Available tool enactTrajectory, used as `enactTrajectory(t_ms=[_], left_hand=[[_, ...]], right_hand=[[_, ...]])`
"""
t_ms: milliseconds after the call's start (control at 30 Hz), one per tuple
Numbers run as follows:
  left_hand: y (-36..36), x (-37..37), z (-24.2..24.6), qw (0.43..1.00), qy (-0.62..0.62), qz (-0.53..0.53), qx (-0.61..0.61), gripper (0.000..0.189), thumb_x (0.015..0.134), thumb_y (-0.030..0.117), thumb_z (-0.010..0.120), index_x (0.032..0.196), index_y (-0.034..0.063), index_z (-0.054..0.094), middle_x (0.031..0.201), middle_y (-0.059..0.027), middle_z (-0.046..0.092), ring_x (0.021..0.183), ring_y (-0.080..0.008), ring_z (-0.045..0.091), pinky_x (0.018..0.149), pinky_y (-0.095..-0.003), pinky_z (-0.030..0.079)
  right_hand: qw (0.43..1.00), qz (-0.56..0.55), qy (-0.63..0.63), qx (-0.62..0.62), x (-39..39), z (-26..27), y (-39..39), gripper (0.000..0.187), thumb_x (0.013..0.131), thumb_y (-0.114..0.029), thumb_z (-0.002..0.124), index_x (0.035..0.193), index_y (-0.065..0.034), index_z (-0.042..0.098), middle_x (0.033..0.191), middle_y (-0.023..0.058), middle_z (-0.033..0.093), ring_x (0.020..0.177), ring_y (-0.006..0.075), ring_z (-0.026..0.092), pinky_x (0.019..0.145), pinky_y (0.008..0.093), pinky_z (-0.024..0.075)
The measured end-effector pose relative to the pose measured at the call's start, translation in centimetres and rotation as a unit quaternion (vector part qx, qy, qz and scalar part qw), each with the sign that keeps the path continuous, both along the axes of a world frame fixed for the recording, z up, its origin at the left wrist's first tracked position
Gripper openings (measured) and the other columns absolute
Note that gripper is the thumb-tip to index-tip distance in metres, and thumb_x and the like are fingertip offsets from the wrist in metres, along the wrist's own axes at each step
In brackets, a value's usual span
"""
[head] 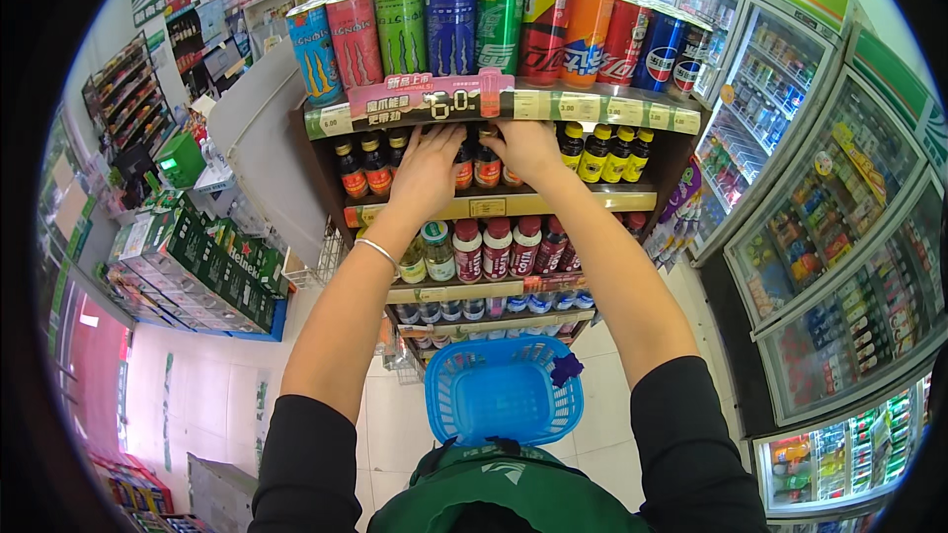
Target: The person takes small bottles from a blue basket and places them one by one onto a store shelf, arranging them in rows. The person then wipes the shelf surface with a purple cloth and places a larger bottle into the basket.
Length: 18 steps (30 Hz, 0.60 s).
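Both my hands reach into the second level of a shop shelf, under the price rail (592, 106). Over small dark bottles with orange labels (355, 172) lies my left hand (432, 163), a bangle on its wrist. My right hand (524, 151) is beside a dark bottle with an orange label (487, 164), left of the yellow-capped bottles (595, 154). The fingertips of both hands are partly hidden, so whether either grips a bottle does not show. Tall drink cans (450, 26) stand in a row on the top shelf.
Red-capped Costa bottles (497, 250) and jars with labels (437, 252) fill the shelf below. A blue plastic basket (503, 392) with a purple cloth-like item (566, 369) is on the floor before me. Heineken cartons (200, 266) stand left; glass-door fridges (829, 200) line the right.
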<state>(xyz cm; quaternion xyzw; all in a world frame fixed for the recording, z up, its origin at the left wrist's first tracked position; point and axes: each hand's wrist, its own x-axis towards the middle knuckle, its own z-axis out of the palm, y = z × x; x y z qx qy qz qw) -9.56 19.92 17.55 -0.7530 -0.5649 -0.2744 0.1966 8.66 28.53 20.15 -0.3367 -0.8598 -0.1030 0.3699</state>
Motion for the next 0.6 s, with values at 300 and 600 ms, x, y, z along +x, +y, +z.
enactTrajectory(t_ms=[300,600], left_hand=[[-0.1,0.2,0.0,1.000,-0.004,-0.007,0.019,0.053,0.088,0.008,0.064,0.139,0.0033,0.050,0.144,-0.0148,0.052,0.140,-0.0298,0.042,0.122,-0.0491,0.023],[-1.7,0.9,0.8,0.995,-0.042,-0.062,0.069,0.059,0.089,0.011,0.066,0.144,0.0038,0.047,0.143,-0.0174,0.052,0.135,-0.0369,0.045,0.119,-0.0479,0.030]], right_hand=[[0.999,0.015,-0.017,0.038,1.4,-1.1,-0.4,0.044,0.087,-0.031,0.071,0.126,-0.0110,0.064,0.126,0.0140,0.063,0.123,0.0354,0.053,0.109,0.0528,0.0327],[0.996,0.074,0.022,0.047,5.6,-1.7,-4.1,0.054,0.090,-0.026,0.070,0.138,-0.0068,0.054,0.139,0.0134,0.056,0.134,0.0338,0.046,0.117,0.0511,0.0291]])
